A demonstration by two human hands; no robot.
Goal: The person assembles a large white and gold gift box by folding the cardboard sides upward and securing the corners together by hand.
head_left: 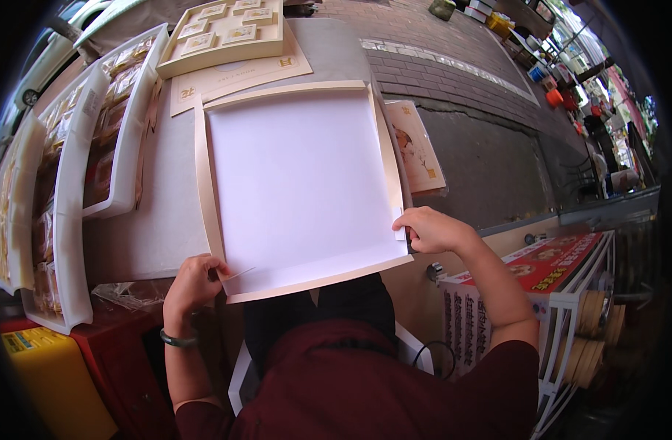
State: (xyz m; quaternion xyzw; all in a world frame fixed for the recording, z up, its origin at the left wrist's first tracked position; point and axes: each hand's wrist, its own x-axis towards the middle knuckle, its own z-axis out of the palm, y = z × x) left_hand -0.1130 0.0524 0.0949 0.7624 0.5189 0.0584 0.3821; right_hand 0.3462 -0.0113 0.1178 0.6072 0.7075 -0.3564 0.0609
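Brick paving (453, 84) stretches away at one o'clock beyond a grey worktop (163, 191), where a shallow square box (299, 183) with a plain white inside and cream walls sits open at the centre of the scene, its near side above a seated person's lap. Long white plastic trays (70, 242) of wrapped goods line the worktop's side at nine to ten o'clock from the box, while a red-topped display stand (530, 268) with a white frame occupies four o'clock. At eleven o'clock, a cream tray (222, 60) bears six small square pieces (240, 34), resting partly on a peach printed card (266, 72). A flat peach packet (418, 150) lies just beside the box at two o'clock. The person's left hand (194, 284), a dark bangle (178, 339) at its wrist, works the box's corner between seven and eight o'clock, fingers drawn narrow around a thin white sliver (240, 272); whether that is loose or part of the box cannot be told. Between three and four o'clock, the right hand (433, 229) pinches a small white tab (400, 233) between thumb and fingers, against the box's right wall.
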